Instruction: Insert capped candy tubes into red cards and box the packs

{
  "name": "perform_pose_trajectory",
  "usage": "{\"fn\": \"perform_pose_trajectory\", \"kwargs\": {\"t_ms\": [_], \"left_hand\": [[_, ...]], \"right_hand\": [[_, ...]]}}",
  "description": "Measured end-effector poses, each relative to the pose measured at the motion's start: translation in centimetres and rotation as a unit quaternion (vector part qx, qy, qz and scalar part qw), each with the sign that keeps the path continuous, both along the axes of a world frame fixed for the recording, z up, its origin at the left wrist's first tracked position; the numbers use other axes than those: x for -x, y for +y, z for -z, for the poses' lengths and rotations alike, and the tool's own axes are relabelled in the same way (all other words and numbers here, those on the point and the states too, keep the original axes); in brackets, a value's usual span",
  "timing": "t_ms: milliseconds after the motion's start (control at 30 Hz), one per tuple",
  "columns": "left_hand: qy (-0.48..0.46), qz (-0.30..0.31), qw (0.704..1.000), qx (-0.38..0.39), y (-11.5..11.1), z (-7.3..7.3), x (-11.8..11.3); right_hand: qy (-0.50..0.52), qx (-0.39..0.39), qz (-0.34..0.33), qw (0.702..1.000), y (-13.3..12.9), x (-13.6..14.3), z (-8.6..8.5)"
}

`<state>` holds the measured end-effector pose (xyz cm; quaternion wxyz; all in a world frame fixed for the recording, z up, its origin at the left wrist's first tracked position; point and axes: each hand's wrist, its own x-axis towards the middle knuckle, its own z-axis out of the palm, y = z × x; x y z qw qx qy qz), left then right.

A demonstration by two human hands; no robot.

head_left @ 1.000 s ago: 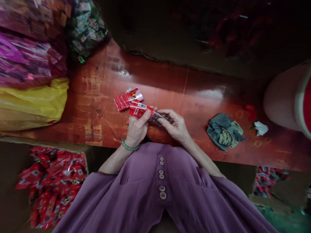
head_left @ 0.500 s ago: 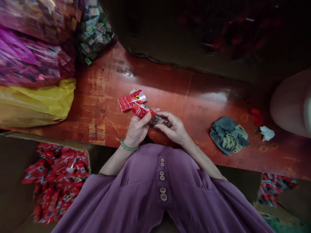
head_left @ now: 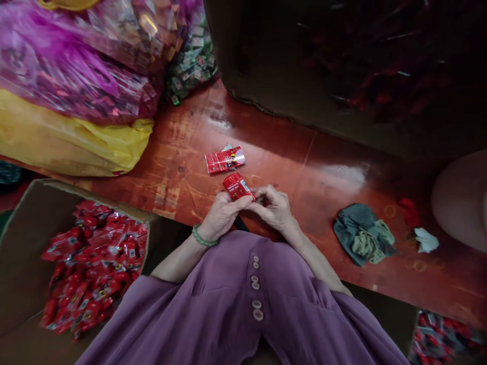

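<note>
A small red printed packet [head_left: 236, 185] is held in front of my lap, tilted, its printed face up. My left hand [head_left: 222, 215] is closed on its lower edge, thumb on top, a green bead bracelet at the wrist. My right hand [head_left: 277, 207] pinches at the packet's right end, fingers curled; the clear end seen before is hidden by the fingers. Just beyond the hands, flat red printed packets [head_left: 220, 162] lie on the reddish table [head_left: 182, 197], a small pale scrap beside them.
Filled plastic bags [head_left: 125, 96] and a yellow bag [head_left: 95, 147] stand at the left. Boxes of red packets are at lower left [head_left: 102, 253] and lower right. A dark carton [head_left: 251, 66] is at the back. A grey-green cloth [head_left: 357, 233] and white scrap [head_left: 426, 239] lie right, near a pale bucket [head_left: 460, 197].
My view has turned left. The held packet has come away from the packets on the table, toward me. Its clear end has gone out of sight under my fingers.
</note>
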<state>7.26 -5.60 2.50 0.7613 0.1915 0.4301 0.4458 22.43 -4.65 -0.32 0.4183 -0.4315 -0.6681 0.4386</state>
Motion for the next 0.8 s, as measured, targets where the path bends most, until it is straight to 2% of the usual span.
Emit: {"fn": "perform_pose_trajectory", "kwargs": {"t_ms": [100, 167, 233, 300, 367, 433, 500, 533, 600, 667, 733, 800], "left_hand": [[0.058, 0.007, 0.998, -0.012, -0.9, -0.6, 2.0], [0.138, 0.004, 0.990, -0.017, -2.2, -1.4, 4.3], [0.242, -0.018, 0.970, -0.009, -4.0, -2.7, 7.4], [0.362, -0.063, 0.930, 0.014, -6.1, -4.0, 11.3], [0.516, -0.086, 0.850, 0.067, -8.4, -5.1, 15.5], [0.669, -0.101, 0.725, 0.133, -10.6, -5.9, 19.3], [0.762, -0.086, 0.629, 0.130, -12.0, -6.2, 21.9], [0.788, -0.084, 0.599, 0.113, -12.3, -6.2, 22.5], [0.811, -0.079, 0.578, 0.047, -11.7, -5.7, 22.4], [0.802, -0.071, 0.590, -0.058, -9.5, -4.5, 20.5], [0.761, -0.055, 0.612, -0.209, -6.2, -2.7, 17.2], [0.697, -0.026, 0.620, -0.360, -2.4, -0.5, 13.2]], "right_hand": [[-0.042, -0.014, -0.094, 0.995, 0.4, 0.6, -0.8], [-0.085, -0.042, -0.150, 0.984, 1.0, 0.9, -1.3], [-0.135, -0.076, -0.154, 0.976, 1.9, 1.1, -1.6], [-0.180, -0.102, -0.126, 0.970, 3.2, 1.4, -1.3], [-0.216, -0.125, -0.110, 0.962, 4.7, 1.7, -0.6], [-0.248, -0.145, -0.103, 0.952, 6.2, 2.1, 0.4], [-0.282, -0.156, -0.101, 0.941, 7.4, 2.6, 1.4], [-0.298, -0.160, -0.101, 0.936, 7.8, 2.8, 1.7], [-0.326, -0.168, -0.107, 0.924, 8.3, 3.1, 2.1], [-0.343, -0.175, -0.121, 0.915, 8.4, 3.2, 2.2], [-0.359, -0.176, -0.136, 0.906, 8.3, 3.2, 1.9], [-0.384, -0.179, -0.146, 0.894, 8.1, 3.4, 1.3]]}}
